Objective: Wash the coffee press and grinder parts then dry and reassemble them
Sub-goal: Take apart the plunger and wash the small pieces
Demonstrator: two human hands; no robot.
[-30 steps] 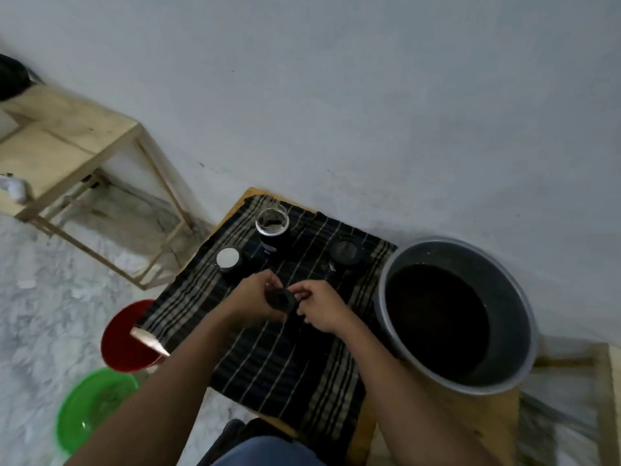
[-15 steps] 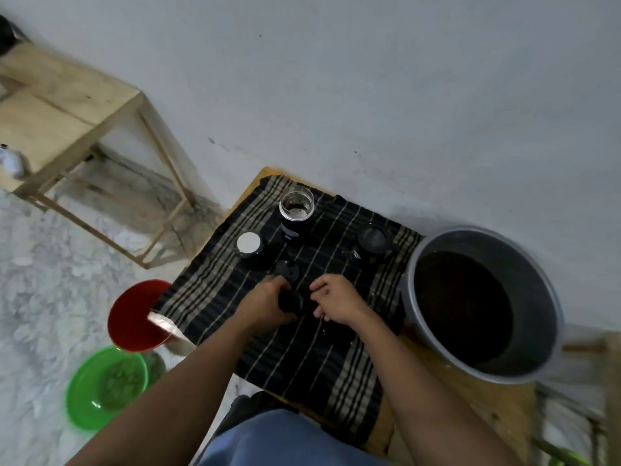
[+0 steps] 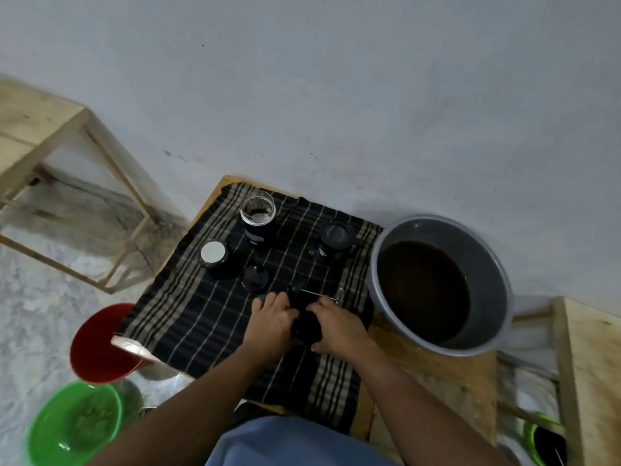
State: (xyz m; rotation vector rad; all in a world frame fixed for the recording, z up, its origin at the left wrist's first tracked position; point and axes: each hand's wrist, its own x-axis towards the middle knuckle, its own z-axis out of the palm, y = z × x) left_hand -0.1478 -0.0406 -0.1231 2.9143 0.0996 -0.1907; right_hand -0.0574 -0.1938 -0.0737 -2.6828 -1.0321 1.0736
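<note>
Hands meet low on the cloth (image 3: 201,324), and from my seat I read both as busy. My left hand (image 3: 272,317) curls over a black part (image 3: 304,327) from the left; my right hand (image 3: 339,326) clasps the same part from the right, thumb near the table (image 3: 437,375) edge. The part sits between both palms, right over the cloth; it is too dark for me to tell its shape or whether it rests on the cloth. A thin metal rod (image 3: 319,293) lies on the cloth just beyond my fingertips, pointing toward the basin (image 3: 494,280).

Farther back on the cloth I see four more pieces, each apart from the others. A glass jar (image 3: 258,210) stands upright at the far edge on a dark base; a white-topped cap (image 3: 213,253) sits to its near left; a flat black lid (image 3: 255,276) lies between that cap and my left hand; a black cup (image 3: 334,235) stands near the cloth's right edge, beside the basin.

The basin is grey and holds dark brown water; it sits on the table's right end, touching the cloth edge. On the floor to my left, a red bowl (image 3: 100,348) shows partly under the table corner; a green bowl (image 3: 67,428) sits nearer to me, beside the red one.
</note>
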